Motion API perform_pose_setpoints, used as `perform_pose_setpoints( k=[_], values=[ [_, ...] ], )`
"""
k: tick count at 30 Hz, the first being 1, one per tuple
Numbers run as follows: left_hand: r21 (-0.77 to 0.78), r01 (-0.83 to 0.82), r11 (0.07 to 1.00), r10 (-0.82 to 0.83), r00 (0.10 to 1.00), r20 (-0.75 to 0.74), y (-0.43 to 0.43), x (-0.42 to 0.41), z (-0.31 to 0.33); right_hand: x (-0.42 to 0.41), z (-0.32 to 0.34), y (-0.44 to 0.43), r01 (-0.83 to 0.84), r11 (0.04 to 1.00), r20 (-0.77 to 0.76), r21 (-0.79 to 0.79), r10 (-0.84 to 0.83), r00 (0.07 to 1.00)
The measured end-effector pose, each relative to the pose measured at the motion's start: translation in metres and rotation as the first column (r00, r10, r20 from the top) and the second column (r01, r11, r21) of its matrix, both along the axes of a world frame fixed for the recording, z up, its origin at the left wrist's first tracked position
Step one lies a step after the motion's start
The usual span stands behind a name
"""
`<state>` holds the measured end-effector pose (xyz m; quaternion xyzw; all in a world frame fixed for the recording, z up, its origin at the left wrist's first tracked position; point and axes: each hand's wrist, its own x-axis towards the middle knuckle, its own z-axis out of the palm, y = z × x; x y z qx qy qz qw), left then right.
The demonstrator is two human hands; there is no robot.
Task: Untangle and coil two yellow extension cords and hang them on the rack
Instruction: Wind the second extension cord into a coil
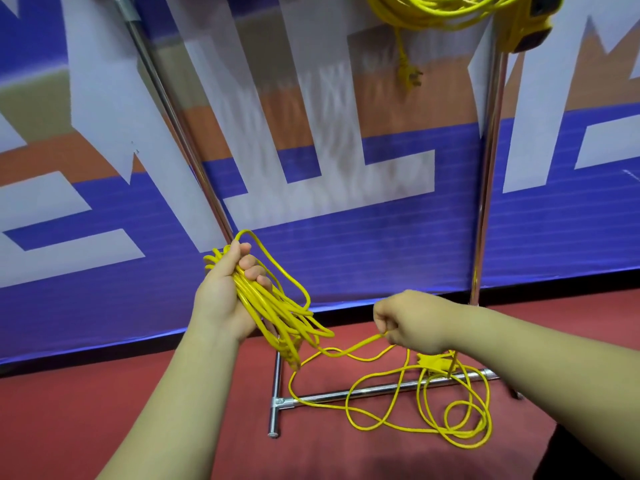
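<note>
Head camera, looking down past both forearms: the left hand (225,289) is raised palm-up, its fingers (255,271) clenched round a bundle of coils of a yellow extension cord (273,308). The coils hang from the fist in long loops down past the wrist. One wider loop stands out to the right of the knuckles.

The right hand (412,320) is lower and to the right, knuckles up. Its thumb and fingertips pinch a single strand of the same cord where it leaves the bundle. From that pinch the strand drops to the red floor (138,410).

The loose length (398,427) lies there in several open, overlapping loops, draped across the base bar (346,393) of the chrome rack (486,188). A yellow socket block (434,362) sits on the floor just below the right wrist, partly hidden by it.

At the top edge, the other yellow cord (440,15) hangs as a thick coil from the upper part of the rack, cut off by the edge. Its plug (410,76) dangles below the coil. A yellow and black block (530,32) hangs beside the right upright.

Behind the rack stands a banner (381,237) in blue, white and orange, touching the floor.
</note>
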<state>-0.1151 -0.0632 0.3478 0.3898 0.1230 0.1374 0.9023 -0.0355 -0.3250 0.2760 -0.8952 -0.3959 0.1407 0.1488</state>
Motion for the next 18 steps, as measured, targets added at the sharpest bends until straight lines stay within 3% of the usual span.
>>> perform_pose_setpoints(
  k=[5, 13, 18],
  values=[
    [0.058, -0.017, 0.998, 0.016, 1.0, 0.02, -0.003, -0.001, -0.002, -0.011, 0.003, 0.008, -0.127, 0.992, -0.038, 0.01, 0.128, 0.991],
    [0.305, -0.051, 0.951, 0.062, 0.998, -0.029, -0.015, -0.001, -0.011, -0.029, 0.037, 0.003, -0.152, 0.956, -0.127, 0.252, 0.189, 0.974],
    [0.396, -0.016, 0.918, 0.041, 0.998, -0.056, -0.022, 0.001, -0.015, -0.03, 0.046, 0.0, -0.142, 0.916, -0.017, 0.375, 0.16, 0.987]
  ],
)
